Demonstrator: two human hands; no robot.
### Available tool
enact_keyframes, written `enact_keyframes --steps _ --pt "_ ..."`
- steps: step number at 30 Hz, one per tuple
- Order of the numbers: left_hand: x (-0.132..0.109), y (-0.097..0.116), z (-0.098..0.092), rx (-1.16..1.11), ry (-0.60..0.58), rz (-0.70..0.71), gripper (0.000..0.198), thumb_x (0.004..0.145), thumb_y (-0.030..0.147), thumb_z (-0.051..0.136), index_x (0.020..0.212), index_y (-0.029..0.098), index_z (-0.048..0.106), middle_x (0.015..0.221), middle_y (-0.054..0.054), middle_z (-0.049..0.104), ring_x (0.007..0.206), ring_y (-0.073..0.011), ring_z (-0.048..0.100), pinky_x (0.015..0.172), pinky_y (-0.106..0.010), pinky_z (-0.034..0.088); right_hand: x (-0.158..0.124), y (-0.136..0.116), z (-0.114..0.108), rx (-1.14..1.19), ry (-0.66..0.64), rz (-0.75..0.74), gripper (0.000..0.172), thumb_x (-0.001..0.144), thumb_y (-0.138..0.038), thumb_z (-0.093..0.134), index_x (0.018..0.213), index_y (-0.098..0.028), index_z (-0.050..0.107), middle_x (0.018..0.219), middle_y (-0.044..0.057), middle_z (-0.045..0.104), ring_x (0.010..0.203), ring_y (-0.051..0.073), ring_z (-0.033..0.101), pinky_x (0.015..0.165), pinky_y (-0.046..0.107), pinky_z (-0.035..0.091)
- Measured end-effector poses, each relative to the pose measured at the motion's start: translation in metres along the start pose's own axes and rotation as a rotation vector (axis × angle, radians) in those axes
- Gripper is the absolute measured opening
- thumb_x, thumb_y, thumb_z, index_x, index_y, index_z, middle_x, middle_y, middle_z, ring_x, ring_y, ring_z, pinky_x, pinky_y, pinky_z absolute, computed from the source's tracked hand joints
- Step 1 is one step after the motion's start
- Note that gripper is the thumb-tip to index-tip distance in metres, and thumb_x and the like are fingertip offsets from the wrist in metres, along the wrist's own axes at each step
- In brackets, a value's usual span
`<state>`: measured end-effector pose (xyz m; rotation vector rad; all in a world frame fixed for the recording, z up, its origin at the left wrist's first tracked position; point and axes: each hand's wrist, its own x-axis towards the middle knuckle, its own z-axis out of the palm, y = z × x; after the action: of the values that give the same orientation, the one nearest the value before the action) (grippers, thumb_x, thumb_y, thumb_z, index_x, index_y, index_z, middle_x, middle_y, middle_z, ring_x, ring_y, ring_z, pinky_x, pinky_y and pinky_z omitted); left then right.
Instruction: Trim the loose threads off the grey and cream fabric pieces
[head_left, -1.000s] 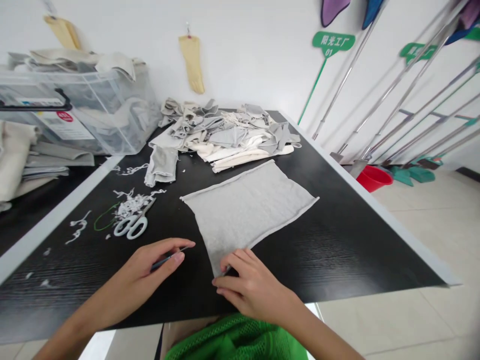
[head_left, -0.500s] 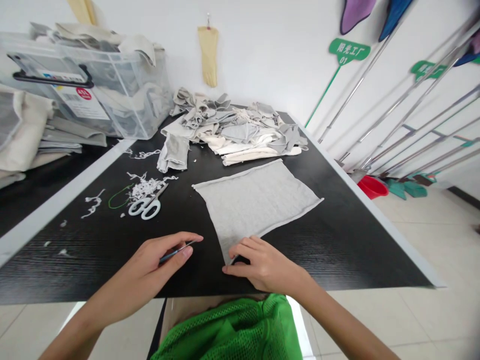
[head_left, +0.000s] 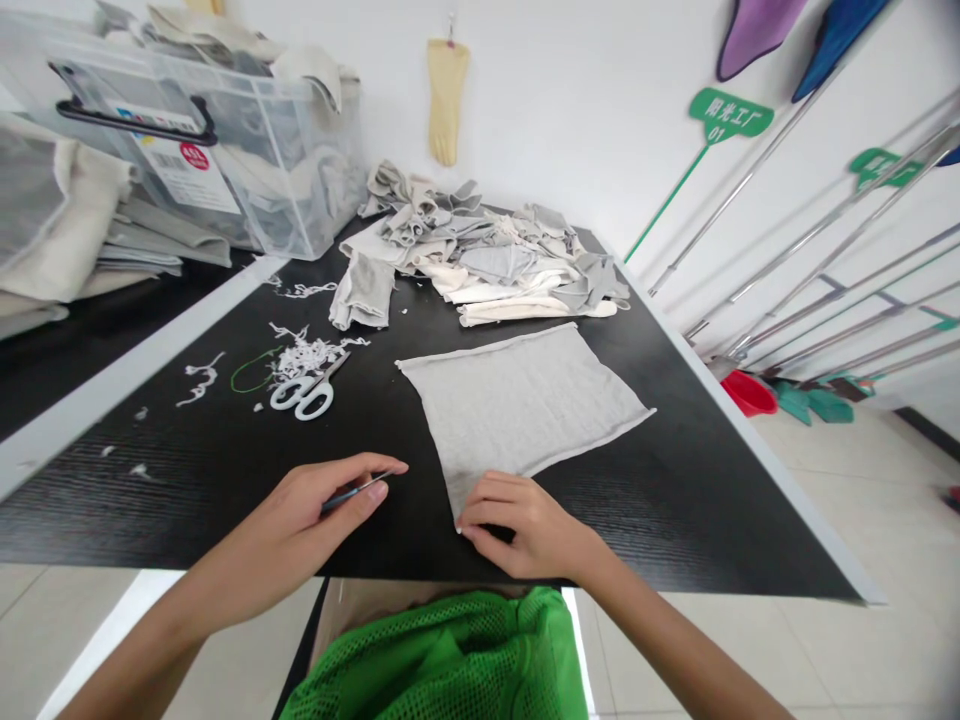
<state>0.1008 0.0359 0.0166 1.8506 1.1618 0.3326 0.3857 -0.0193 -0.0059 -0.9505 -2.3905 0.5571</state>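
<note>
A light grey rectangular cloth (head_left: 529, 400) with rolled edges lies flat on the black table (head_left: 645, 520). My right hand (head_left: 521, 525) is closed at its near left corner, thumb and fingers pinching the tip. To the left of the cloth, my left hand (head_left: 319, 510) hovers with a slim tool (head_left: 343, 497) between thumb and forefinger. This tool has a bluish handle and a thin metal tip; its exact kind is partly hidden by the fingers. White-handled scissors (head_left: 313, 402) rest beyond my left hand, against a heap of white thread scraps (head_left: 304, 358).
A pile of grey and cream cloths (head_left: 495, 260) covers the table's back. At the left stand a clear plastic box (head_left: 322, 190) full of cloth and a folded stack (head_left: 161, 245). A yellow glove (head_left: 448, 105) hangs on the wall; long-handled cleaning tools (head_left: 750, 290) lean at the right.
The view has shifted slightly. My right thumb has drawn in against the fingers at the cloth's corner. My left hand keeps its grip on the slim tool.
</note>
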Motion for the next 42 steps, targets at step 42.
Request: enact_keyframes --steps 42 --pt "0.020 0.012 0.028 0.070 -0.090 0.185 0.033 0.098 0.049 0.043 0.127 0.043 0.058 0.125 0.009 0.067 0.115 -0.0189 0.061 0.102 -0.028 0.044 -0.023 -0.016 0.024 0.065 0.376 0.247 0.026 0.086 -0.001 0.059 0.103 -0.019 0.067 0.090 0.006 0.072 0.082 0.016 0.066 0.073 0.030 0.055"
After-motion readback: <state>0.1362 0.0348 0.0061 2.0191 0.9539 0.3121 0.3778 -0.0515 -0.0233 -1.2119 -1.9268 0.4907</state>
